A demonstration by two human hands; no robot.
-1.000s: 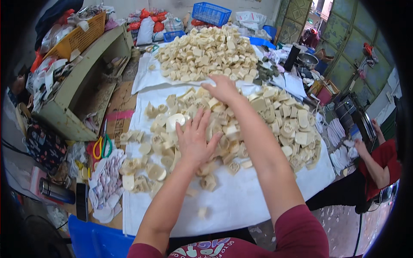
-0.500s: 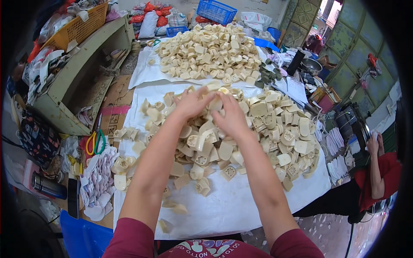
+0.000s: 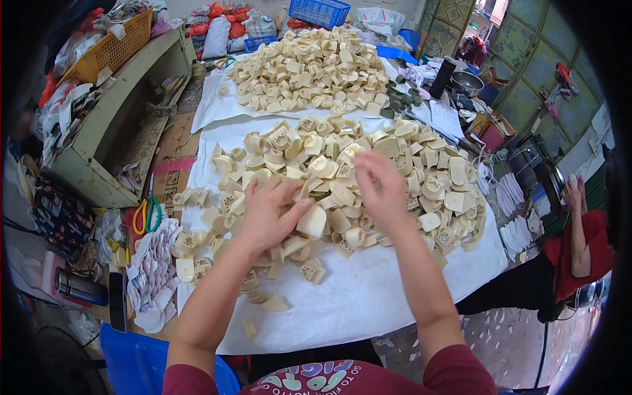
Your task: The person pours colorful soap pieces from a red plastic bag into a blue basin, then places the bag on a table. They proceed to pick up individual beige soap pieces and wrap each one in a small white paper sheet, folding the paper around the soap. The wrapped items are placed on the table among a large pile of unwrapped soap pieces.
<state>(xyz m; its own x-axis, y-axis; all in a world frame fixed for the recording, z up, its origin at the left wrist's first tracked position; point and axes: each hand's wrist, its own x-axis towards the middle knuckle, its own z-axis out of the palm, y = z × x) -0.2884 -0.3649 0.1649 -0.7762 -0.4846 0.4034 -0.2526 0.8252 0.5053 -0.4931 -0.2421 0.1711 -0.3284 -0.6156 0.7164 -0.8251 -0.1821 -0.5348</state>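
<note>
Left hand (image 3: 268, 212) on near pile of cream pieces (image 3: 341, 193), atop white sheet (image 3: 355, 306); fingers (image 3: 286, 189) spread apart. Right hand (image 3: 383, 191) blurred, at same pile; can't tell whether it's gripping anything.

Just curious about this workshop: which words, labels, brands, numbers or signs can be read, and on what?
Maroon shirt: pale and coloured lettering across the front, partly legible; I won't copy it.
White papers, upper right: marks too small to read.
White package, at the back: print too small to read.
</note>
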